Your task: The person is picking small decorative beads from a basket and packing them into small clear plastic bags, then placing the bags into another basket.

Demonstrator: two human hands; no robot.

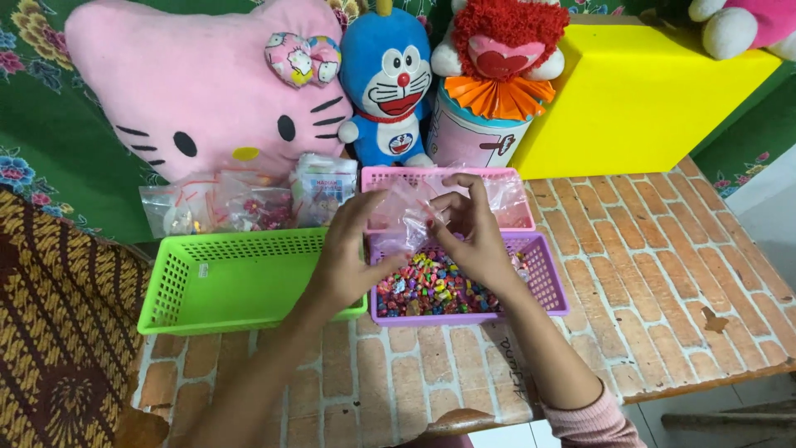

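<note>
Head view looks down on a low table (663, 274) covered in a brick-pattern sheet, and it is crowded along the back. A big pink cat-face cushion (199, 91) leans against green floral cloth, with a blue cat plush (388, 79) beside it and a red-maned plush (502, 41) sitting on a pink-and-white tin (468, 137). A yellow box (638, 91) stands to the right of them. In front of the cushion lie several small filled clear packets (249, 203). A lime green basket (224, 278) sits at the left, a pink basket (497, 199) behind, and a purple basket (543, 282) in the middle, holding a heap of small multicoloured pieces (431, 286).

Both hands meet just above the purple basket, in front of the pink one. The left hand (348, 257) and right hand (473, 236) each pinch an edge of a small clear plastic bag (406, 220) between them, fingers closed narrowly on the film. The bag hangs between the two hands, right over the coloured pieces.

The hands block much of the purple basket's middle and the pink basket's front wall. Whether the bag holds anything I cannot tell; it is too thin and glossy. What the pieces are is too small to make out. Another plush at the top right corner is cut off by the frame.
</note>
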